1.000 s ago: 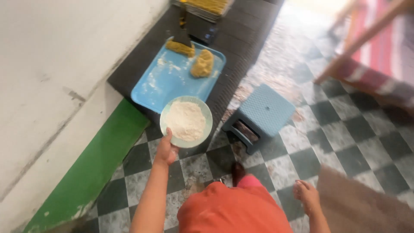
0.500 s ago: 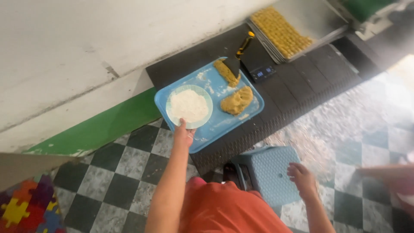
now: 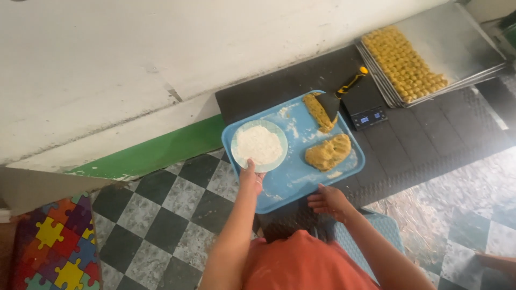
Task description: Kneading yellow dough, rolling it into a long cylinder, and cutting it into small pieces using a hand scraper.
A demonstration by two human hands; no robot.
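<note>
Landmark: blue tray (image 3: 279, 188), lying on a dark ribbed mat (image 3: 279, 86) at the foot of a white wall.
Left hand (image 3: 251, 177): fingers closed on the near rim of a pale bowl of flour (image 3: 259, 145); bowl sits over the tray's left part. Whether it rests on the tray or hangs just above it, cannot tell.
Right hand (image 3: 329, 200): fingers spread, touching the tray's near edge; a hold underneath cannot be made out.
Bowl, look: round, shallow, light rim, filled with white powder heaped in the middle.
Handling note (judgement): keep the bowl level, since the flour lies loose and near the rim; steady the tray edge so it does not slide on the mat.
On tray, right of bowl: two lumps of yellow-brown dough (image 3: 328, 152), flour smears between them.
Scraper (image 3: 337, 96): yellow-black handle, blade on the far lump.
Beyond tray, far right: small scale (image 3: 365, 104), then metal sheet pans (image 3: 457, 43) with rows of small dough balls (image 3: 403, 63).
</note>
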